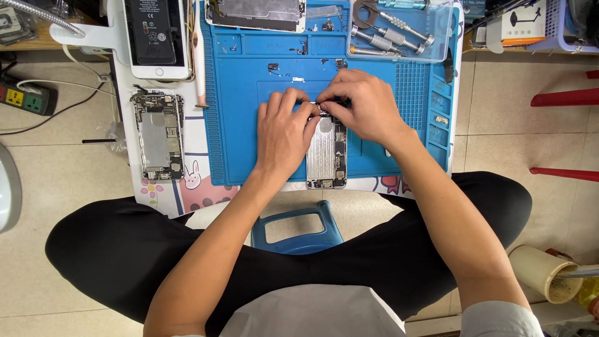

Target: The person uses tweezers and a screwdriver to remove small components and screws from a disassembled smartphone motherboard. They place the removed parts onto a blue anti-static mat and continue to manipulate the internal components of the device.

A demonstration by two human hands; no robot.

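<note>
Seen from the head camera, an opened phone chassis (326, 153), its ribbed metal plate bared, was laid on a blue rubbery mat (243, 125) at the desk's near edge. Its top end was pinched by the fingertips of the left hand (284, 134) and right hand (365, 106). A second stripped phone (156, 135) and a clear tray of steel screwdrivers (399, 31) were set nearby.
</note>
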